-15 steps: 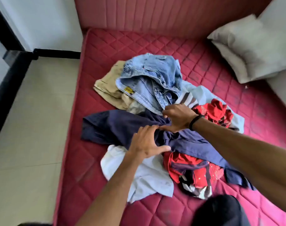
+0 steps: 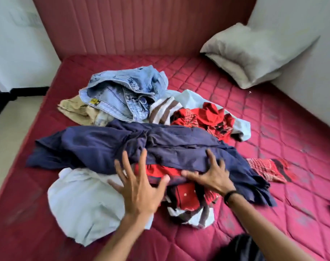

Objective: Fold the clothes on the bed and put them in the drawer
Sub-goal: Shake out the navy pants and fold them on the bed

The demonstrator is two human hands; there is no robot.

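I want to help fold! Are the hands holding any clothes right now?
No. Both the left hand and right hand are spread open over the navy garment, gripping nothing.

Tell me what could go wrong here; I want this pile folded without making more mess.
The navy garment drapes across the red clothes and white shirt, so lifting it may drag those along. Both the left hand and right hand are spread open, gripping nothing, so the cloth could slip. The white shirt lies near the mattress edge and might slide off.

Both hands are spread with straight fingers: the left hand (image 2: 139,187) over a pale blue-white cotton shirt (image 2: 85,204), the right hand (image 2: 209,176) on a crumpled navy-blue garment (image 2: 107,146). Beyond them lie faded light-blue denim jeans (image 2: 122,93) on the red quilted bed (image 2: 273,129).
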